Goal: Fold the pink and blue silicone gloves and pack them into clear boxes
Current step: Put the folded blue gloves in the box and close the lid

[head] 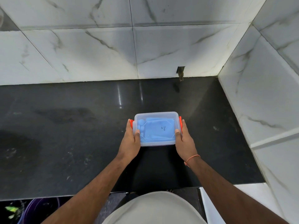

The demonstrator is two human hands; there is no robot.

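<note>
Holding the clear box point(156, 128) on the black counter point(64, 126), the left hand point(130, 140) and right hand point(184, 139) grip its two ends, thumbs on the lid, fingers curled around the orange latches point(180, 125). The folded blue glove point(155, 129) lies inside. If either latch is not fully snapped, the springy silicone could push the lid up.

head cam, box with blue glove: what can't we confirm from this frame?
- Orange latches: head view, mostly covered by the left hand and right hand; locked or not, cannot tell.
- Blue glove: blurred by the frosted lid of the clear box; fold and count unclear.
- Mark on the lid: too small to read.
- Purple tub: cut off by the bottom edge.
- Pink glove: not in view.
</note>
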